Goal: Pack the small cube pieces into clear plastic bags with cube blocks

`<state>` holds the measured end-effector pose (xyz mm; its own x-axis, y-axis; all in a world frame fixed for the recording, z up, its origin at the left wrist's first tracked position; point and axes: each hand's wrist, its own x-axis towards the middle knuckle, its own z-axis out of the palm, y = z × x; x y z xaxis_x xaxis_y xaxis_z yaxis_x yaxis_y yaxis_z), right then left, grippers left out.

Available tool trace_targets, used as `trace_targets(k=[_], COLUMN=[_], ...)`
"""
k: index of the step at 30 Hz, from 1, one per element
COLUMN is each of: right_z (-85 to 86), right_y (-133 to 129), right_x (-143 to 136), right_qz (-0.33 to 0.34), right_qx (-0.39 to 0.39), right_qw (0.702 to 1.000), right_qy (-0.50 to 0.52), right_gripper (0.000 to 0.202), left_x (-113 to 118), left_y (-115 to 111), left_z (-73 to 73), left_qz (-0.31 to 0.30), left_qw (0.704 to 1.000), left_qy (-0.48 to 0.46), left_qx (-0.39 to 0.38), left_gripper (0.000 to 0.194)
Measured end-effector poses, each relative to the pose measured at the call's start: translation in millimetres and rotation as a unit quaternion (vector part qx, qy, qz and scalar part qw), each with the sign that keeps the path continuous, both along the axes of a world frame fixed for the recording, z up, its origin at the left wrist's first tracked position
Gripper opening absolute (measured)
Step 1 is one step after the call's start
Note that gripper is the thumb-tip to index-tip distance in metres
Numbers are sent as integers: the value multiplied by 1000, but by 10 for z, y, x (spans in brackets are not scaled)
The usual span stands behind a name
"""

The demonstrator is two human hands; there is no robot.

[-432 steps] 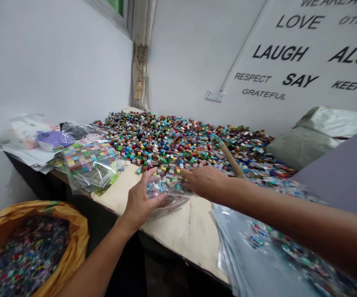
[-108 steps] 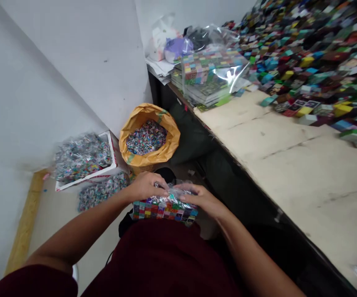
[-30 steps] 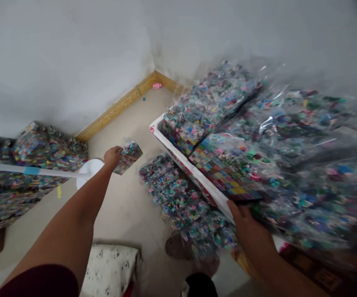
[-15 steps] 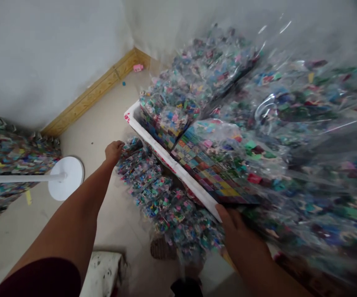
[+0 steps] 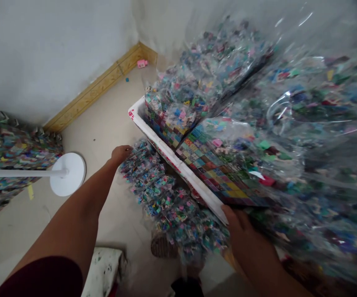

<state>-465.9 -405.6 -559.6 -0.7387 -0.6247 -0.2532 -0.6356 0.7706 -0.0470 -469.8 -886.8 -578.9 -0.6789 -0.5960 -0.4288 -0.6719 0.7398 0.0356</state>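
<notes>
A long row of clear plastic packets (image 5: 156, 189) filled with small colourful pieces hangs low beside the box. At its far end my left hand (image 5: 122, 153) is closed on the packets; the fingertips are partly hidden. My right hand (image 5: 243, 231) rests at the near end of a white box rim (image 5: 178, 163), its fingers bent over the edge, with the thumb not clearly seen. Inside the box, more bagged colourful pieces (image 5: 209, 78) are piled above the rim. Cards with a colourful square pattern (image 5: 209, 169) stand against the box's inner side.
A white round base with a pole (image 5: 69, 175) stands on the floor at left, by stacks of colourful packets (image 5: 11, 148). Wooden skirting (image 5: 95, 88) runs along the wall. A pink object (image 5: 142, 64) lies in the corner. A stained white block (image 5: 102, 268) sits below.
The view has shifted slightly, so the box and both hands appear a little further right. Both hands keep their hold, and the packets stay beside the box.
</notes>
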Motion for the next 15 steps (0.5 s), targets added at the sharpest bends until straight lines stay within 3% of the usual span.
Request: trace_targets(k=[5, 8, 11, 13, 15], right_z=[-47, -14, 122, 279, 488], right_y=[-20, -85, -211, -306, -364], right_x=[-23, -63, -118, -128, -56], right_qz=[0, 1, -8, -34, -59], right_qx=[9, 14, 19, 5, -35], right_qw=[1000, 1000, 999, 997, 994], right_qy=[13, -14, -44, -66, -84], right_gripper=[56, 56, 56, 56, 54], left_x=[18, 43, 315, 719, 1262], left_y=[12, 209, 742, 1285, 1900], left_z=[194, 537, 1046, 1350, 1550], left_qz=[14, 15, -5, -50, -156], left_qw=[999, 1000, 997, 992, 973], left_qy=[-23, 4, 68, 113, 169], left_qx=[23, 7, -31, -31, -29], left_gripper=[45, 53, 49, 44, 38])
